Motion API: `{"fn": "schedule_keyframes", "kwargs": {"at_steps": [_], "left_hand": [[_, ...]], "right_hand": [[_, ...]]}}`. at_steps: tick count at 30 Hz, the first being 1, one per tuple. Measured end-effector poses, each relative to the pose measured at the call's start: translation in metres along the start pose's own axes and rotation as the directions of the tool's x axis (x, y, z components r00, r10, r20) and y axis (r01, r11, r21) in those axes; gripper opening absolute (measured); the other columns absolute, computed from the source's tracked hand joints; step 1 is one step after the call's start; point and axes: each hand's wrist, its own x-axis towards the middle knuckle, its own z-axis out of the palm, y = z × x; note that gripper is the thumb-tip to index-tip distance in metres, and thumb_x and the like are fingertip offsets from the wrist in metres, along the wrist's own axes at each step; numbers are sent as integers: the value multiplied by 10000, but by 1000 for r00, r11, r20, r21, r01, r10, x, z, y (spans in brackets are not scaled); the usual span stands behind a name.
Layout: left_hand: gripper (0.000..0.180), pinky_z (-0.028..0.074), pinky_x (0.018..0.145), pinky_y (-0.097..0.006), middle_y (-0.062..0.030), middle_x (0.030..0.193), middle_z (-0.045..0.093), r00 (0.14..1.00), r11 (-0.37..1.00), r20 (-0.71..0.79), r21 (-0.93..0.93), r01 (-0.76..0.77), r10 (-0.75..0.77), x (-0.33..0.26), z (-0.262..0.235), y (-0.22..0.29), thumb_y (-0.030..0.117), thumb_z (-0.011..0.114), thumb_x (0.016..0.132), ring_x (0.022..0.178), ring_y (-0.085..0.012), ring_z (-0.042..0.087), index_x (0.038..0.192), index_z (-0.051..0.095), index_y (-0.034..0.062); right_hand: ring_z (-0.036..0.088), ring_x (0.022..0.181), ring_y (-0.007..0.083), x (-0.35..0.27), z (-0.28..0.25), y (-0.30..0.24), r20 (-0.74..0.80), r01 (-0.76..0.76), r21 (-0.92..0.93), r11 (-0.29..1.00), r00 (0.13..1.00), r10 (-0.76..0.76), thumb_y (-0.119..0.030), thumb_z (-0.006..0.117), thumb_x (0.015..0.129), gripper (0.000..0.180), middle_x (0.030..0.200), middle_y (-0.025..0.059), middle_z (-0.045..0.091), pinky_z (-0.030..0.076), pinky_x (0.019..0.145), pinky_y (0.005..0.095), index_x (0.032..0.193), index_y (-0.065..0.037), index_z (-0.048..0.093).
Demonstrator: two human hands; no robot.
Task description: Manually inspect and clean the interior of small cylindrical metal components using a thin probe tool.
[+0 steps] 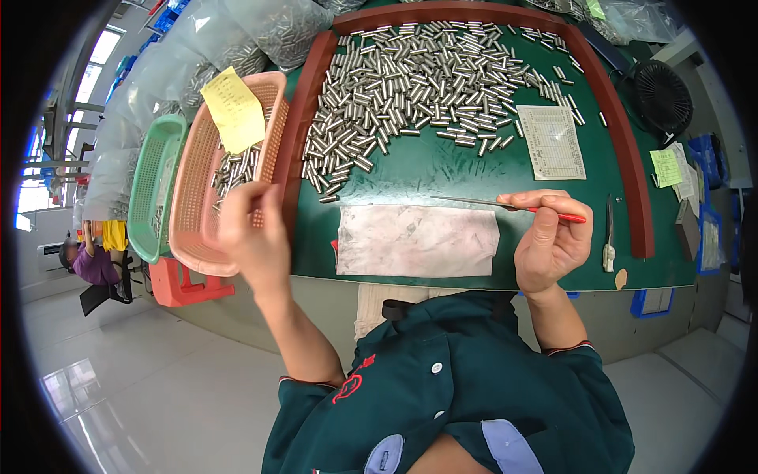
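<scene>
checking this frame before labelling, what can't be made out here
Head view only:
- Left hand: blurred, back toward the camera, so anything in its fingers is hidden.
- Pink basket: its metal pins are partly covered by the yellow note.
- Tip of the thin rod in the right hand: too fine to tell.
- Bagged parts: cut off by the rim.

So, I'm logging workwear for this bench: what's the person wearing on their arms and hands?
Both hands are bare, no gloves: left hand, right hand. Forearms are bare too. Short dark green sleeves end above the elbows with thin red-edged cuffs.
</scene>
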Motion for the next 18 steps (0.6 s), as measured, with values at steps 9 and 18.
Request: {"fn": "schedule_keyframes", "kwargs": {"at_steps": [9,18], "left_hand": [[85,358,669,-336,-45,757,531,901,949,312,-11,-315,303,-4,64,6,43,654,665,762,-217,494,742,619,49],[124,340,717,-331,-53,834,498,802,926,496,-12,-377,333,7,61,14,31,641,677,815,-227,462,781,573,34]], "right_hand": [[602,721,245,-1,1,-3,-11,-27,21,999,1000,27,52,440,863,80,827,194,563,542,701,383,942,43,427],[605,736,250,1,-2,-3,15,-20,15,1000,1000,20,68,444,855,91,830,203,563,544,698,378,942,45,428]]}}
